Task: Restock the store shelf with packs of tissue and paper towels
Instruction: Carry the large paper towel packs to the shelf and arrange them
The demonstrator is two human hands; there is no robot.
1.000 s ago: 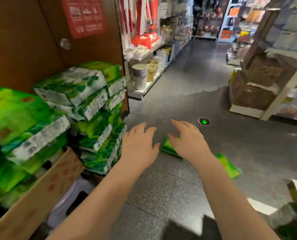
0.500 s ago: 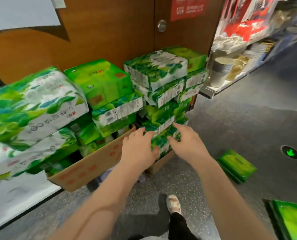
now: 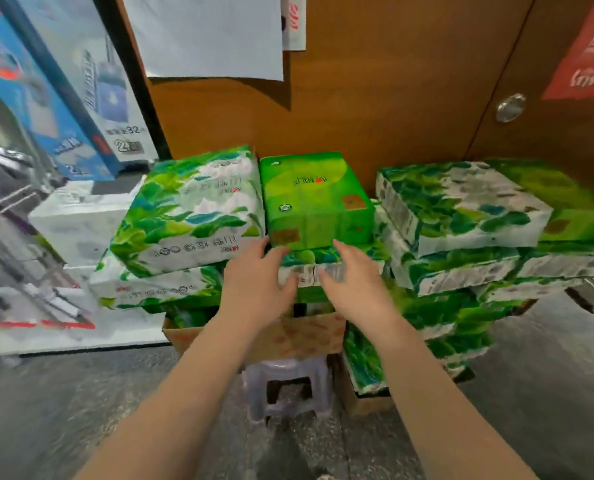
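Stacks of green and white tissue packs fill the middle of the view against a wooden wall. A bright green pack (image 3: 314,199) tops the centre stack, above a leafy pack with a barcode edge (image 3: 314,271). A large leafy pack (image 3: 191,213) lies to the left and a tall stack (image 3: 462,216) stands to the right. My left hand (image 3: 257,275) and my right hand (image 3: 354,271) reach side by side to the front of the centre stack. Their fingers are straight and lie at the barcode pack's front edge, just under the bright green pack.
An open cardboard box (image 3: 288,336) sits under the centre stack on a small pale plastic stool (image 3: 285,386). A blue and white carton (image 3: 63,98) and a white box (image 3: 84,220) stand at left. A round door knob (image 3: 510,107) and a red poster (image 3: 586,57) are at upper right.
My view has swung left from the aisle to face the stacks. Both hands have moved up from the box front to the centre stack's front edge. The packs on the floor are out of view.
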